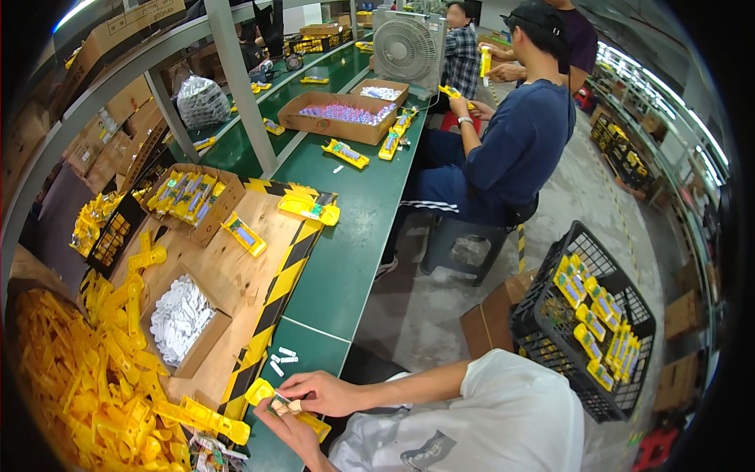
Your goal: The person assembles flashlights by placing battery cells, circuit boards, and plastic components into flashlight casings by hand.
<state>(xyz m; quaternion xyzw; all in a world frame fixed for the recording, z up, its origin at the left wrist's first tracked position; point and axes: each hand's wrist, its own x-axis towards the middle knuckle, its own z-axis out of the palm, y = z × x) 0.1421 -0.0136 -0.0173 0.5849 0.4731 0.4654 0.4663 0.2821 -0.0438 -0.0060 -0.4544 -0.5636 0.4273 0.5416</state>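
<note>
At the near edge of the green bench, my left hand grips a yellow plastic casing from below. Over the casing, my right hand is closed, its fingertips pressed together at the middle; pale coverings show on some fingertips. What lies under those fingers is hidden, though a bit of green shows beside them. A few small white plastic strips lie on the bench just beyond my hands. Another long yellow casing rests left of my left hand, by the heap of yellow casings.
An open carton of white pieces and a carton of filled casings stand on the wooden board. Right of me is a black crate holding filled casings. A co-worker in blue sits farther along the bench, near a fan.
</note>
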